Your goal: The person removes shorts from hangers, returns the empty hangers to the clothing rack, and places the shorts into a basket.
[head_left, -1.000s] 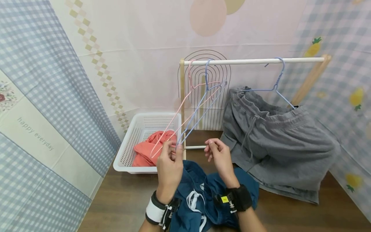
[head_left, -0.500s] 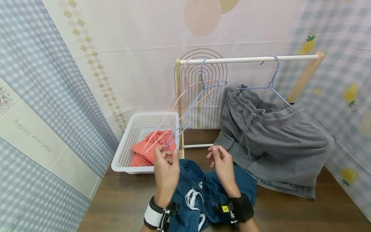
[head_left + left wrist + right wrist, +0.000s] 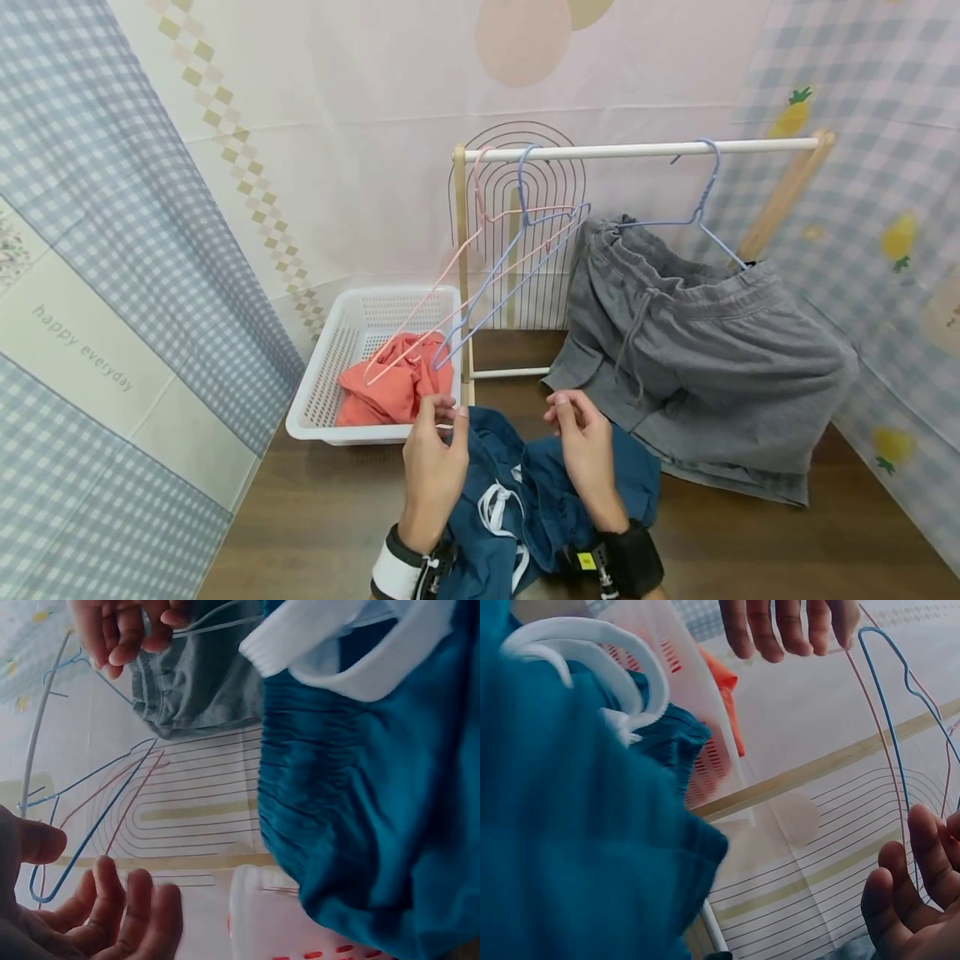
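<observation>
Both hands hover over dark blue shorts [image 3: 543, 471] that lie crumpled on the wooden surface, their white drawstring [image 3: 495, 510] showing. My left hand [image 3: 435, 471] has loosely bent fingers and nothing in its grasp; in the left wrist view its thumb and fingertips stand apart. Likewise bare, the right hand [image 3: 587, 454] is to its right with fingers loosely curled. Just beyond the left hand, a blue wire hanger [image 3: 527, 220] and a pink wire hanger [image 3: 483, 220] hang from the white rod, both without clothing. Grey shorts [image 3: 712, 367] hang on another blue hanger [image 3: 699, 215] further right.
A white plastic basket [image 3: 307, 404] holding coral-red cloth [image 3: 386, 387] stands at the left of the rack. The rack has a white top rod [image 3: 600, 152] and wooden posts [image 3: 461, 250]. Patterned fabric covers the back and sides.
My left hand has let go of the blue hanger's lower end and dropped toward the blue shorts. The right hand has also come slightly lower. The hangers have swung a little.
</observation>
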{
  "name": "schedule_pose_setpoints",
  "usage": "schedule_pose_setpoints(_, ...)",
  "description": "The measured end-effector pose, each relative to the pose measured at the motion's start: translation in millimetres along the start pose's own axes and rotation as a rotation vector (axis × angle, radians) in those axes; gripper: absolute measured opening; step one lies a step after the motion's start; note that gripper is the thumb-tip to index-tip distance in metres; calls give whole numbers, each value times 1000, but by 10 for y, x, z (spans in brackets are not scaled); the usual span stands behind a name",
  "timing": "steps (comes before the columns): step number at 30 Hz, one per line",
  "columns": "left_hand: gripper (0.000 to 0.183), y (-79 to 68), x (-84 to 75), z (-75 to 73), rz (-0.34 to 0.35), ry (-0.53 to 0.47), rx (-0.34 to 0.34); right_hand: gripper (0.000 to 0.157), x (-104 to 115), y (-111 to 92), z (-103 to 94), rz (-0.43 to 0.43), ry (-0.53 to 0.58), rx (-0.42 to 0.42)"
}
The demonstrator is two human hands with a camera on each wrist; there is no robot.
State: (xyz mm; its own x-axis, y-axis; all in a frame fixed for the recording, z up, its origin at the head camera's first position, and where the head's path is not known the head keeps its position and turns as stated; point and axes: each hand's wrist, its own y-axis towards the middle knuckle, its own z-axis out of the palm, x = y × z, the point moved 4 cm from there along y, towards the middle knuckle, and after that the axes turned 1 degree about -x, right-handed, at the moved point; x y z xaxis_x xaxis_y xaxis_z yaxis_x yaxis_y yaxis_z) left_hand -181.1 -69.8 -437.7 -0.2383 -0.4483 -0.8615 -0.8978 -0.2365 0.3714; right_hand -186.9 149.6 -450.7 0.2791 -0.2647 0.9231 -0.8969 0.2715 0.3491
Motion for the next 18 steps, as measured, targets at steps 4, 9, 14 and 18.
schedule_pose_setpoints(4,18,-59,62,11,-13,50,39,23,-14,-71,-26,10,-72,-37)
schedule_pose_setpoints(9,19,-124,163,47,-61,124,84,22,-121,-159,-26,13,-148,-55)
schedule_pose_setpoints(14,27,-214,246,65,-109,211,131,20,-253,-299,-29,1,-233,-74)
schedule_pose_setpoints(18,35,-324,324,70,-139,257,163,20,-350,-430,-47,-8,-344,-59)
